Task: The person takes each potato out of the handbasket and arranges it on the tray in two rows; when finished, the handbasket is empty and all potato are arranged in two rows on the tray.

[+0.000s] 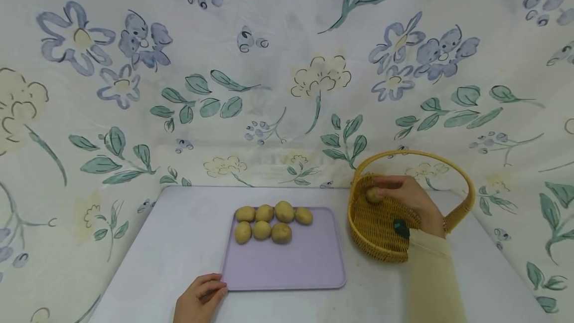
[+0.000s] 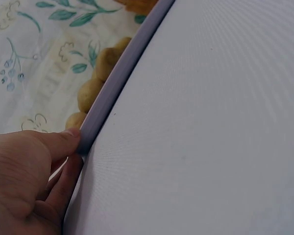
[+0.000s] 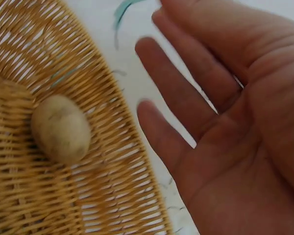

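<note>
My left hand (image 1: 200,297) holds the near left corner of a lilac tray (image 1: 309,265), with thumb and fingers at its rim (image 2: 105,98). Several potatoes (image 1: 281,233) lie in two rows in the far left part of the tray. To the right stands a wicker basket (image 1: 376,250) with a tall arched handle. One potato (image 3: 61,129) rests inside it, against the woven wall. Over the basket is my right hand (image 1: 412,198), close to that potato in the head view. The right wrist view shows its fingers (image 3: 174,93) spread and apart from the potato.
A white table (image 1: 179,233) carries the tray and basket. Behind it hangs a floral cloth (image 1: 278,64). The basket handle (image 1: 417,153) arches above my right hand. A small dark green thing (image 1: 401,228) shows beside my right wrist.
</note>
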### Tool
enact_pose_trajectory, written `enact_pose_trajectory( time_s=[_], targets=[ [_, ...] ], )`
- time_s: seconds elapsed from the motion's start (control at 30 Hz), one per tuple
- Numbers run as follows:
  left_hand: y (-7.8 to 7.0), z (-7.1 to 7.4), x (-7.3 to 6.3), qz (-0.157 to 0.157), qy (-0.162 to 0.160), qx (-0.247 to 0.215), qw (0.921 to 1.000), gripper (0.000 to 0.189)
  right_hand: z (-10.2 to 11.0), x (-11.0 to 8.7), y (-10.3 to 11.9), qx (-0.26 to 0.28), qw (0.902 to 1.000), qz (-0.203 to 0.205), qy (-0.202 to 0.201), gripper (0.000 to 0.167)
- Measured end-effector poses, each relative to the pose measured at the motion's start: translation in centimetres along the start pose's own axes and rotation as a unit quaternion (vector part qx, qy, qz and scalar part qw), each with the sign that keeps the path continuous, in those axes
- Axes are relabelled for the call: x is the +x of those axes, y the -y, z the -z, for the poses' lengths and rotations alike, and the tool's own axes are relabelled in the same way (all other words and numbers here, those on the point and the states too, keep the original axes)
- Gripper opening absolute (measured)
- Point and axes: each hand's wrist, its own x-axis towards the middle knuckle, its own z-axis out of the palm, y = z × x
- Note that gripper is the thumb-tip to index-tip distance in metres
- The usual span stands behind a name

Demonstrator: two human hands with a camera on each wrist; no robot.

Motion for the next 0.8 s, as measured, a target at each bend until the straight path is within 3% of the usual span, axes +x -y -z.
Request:
enact_pose_trajectory(
  time_s=[0.17, 0.4, 0.8],
  targets=[
    [-0.2, 0.1, -0.1, 0.01, 0.009, -0.002, 0.9999, 0.012, -0.6, 0.8, -1.8, -0.037, 0.9984, -0.033, 0.027, 0.057],
    [-0.1, 0.2, 0.0, 0.01, 0.006, -0.004, 0.9999, 0.011, -1.4, 1.1, -2.2, -0.112, 0.992, -0.025, 0.052, 0.067],
    [-0.1, 0.1, -0.1, -0.003, 0.001, 0.008, 1.0, 0.012, -0.1, -0.7, -2.5, -0.11, 0.9912, -0.07, 0.023, 0.05]
  ],
)
